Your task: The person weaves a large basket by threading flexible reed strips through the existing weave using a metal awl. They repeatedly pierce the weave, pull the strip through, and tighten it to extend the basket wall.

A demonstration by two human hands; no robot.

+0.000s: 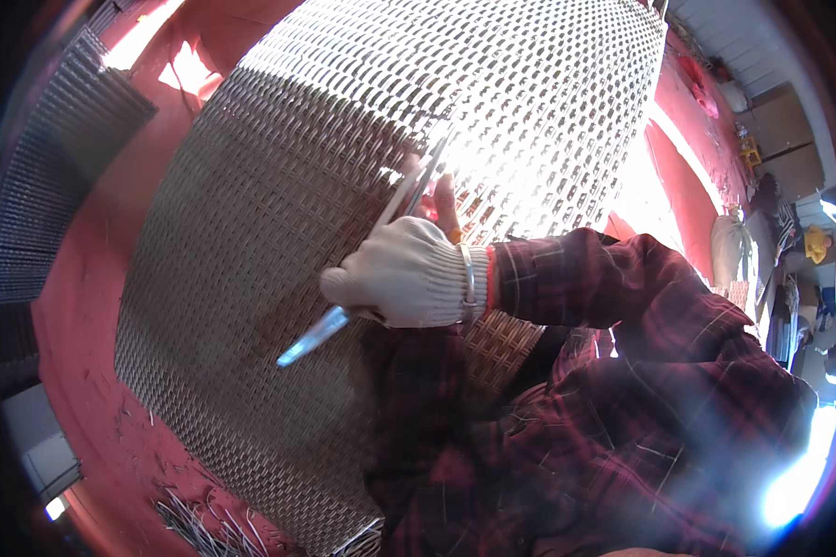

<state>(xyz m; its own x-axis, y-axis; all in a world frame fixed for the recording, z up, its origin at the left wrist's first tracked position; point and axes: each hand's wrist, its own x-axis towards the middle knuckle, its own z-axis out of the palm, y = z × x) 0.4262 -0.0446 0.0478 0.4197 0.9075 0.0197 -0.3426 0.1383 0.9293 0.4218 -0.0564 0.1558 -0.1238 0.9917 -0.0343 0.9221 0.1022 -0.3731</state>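
Observation:
A large curved panel of brown-grey wicker weave point(251, 223) fills the middle of the view. Over it is my right hand point(404, 274), in a white knit glove and closed around a slim tool point(313, 338) with a shiny pale-blue end pointing to the lower left. Thin pale strips point(407, 190) run up from that fist toward the weave; where they join it is lost in glare. Behind the glove, my left hand point(444, 202) shows only a few fingers against the weave; what they grip, if anything, is hidden.
Beneath the panel is a red, debris-strewn surface point(93, 325). Loose strips point(209, 529) lie at the lower left. Another dark woven panel point(51, 158) stands at the far left. Bags and other goods point(729, 246) are at the right. Strong sunlight washes out the upper weave.

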